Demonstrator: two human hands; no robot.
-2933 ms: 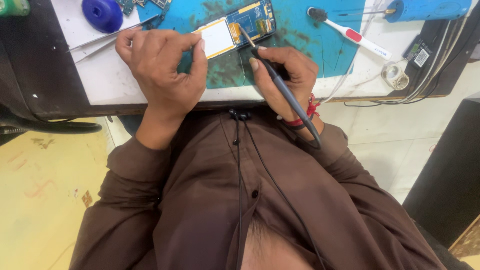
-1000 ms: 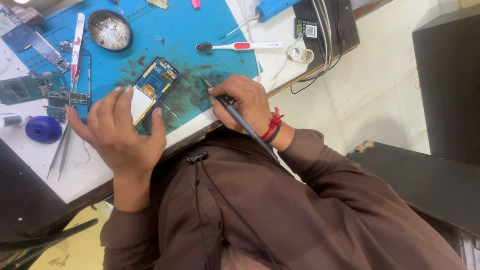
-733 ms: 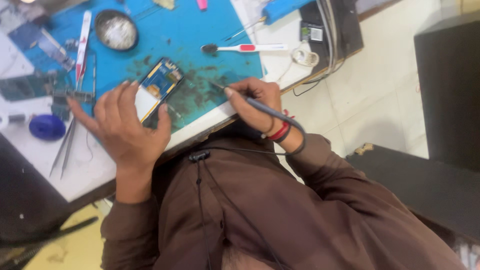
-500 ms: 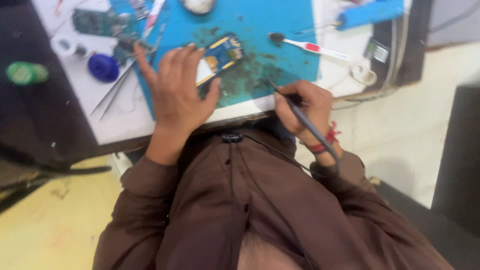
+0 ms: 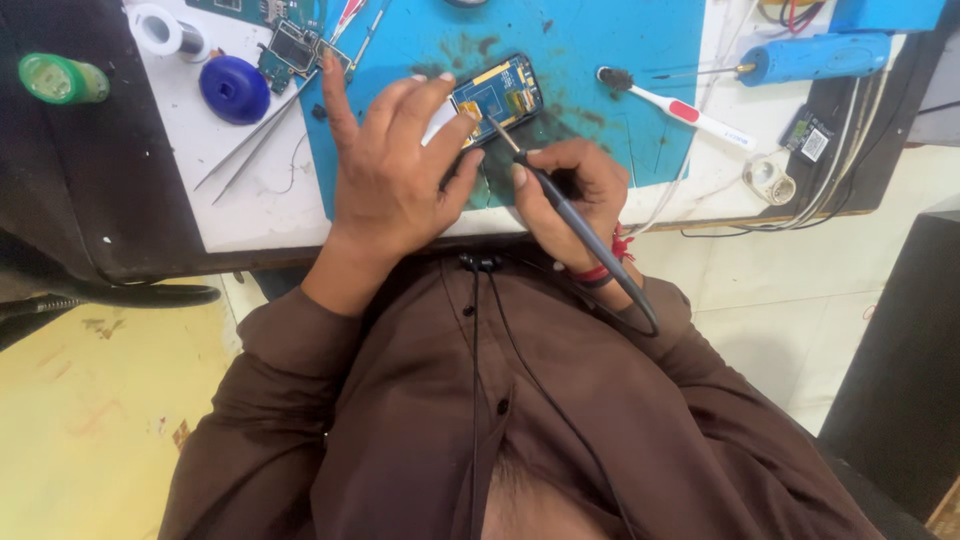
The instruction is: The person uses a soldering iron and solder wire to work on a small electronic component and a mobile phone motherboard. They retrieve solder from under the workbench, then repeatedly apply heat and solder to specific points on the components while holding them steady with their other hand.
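Observation:
An opened phone (image 5: 500, 95) with its circuit board showing lies on a blue work mat (image 5: 590, 60). My left hand (image 5: 395, 175) rests on the phone's near end and holds it down with spread fingers. My right hand (image 5: 565, 185) grips a thin black corded soldering iron (image 5: 560, 205) like a pen. Its metal tip touches the board close to my left fingertips. The iron's cable runs back over my right wrist, which wears a red band.
A white-and-red brush (image 5: 675, 105) and a blue tool (image 5: 815, 55) lie at the right. Tweezers (image 5: 255, 150), a blue round lid (image 5: 233, 88), loose circuit boards (image 5: 290, 45), a tape roll (image 5: 158, 28) and a green bottle (image 5: 60, 78) sit at the left. Floor lies below.
The view has swung about while my hands stayed on the phone. My right hand has brought the iron's tip onto the board.

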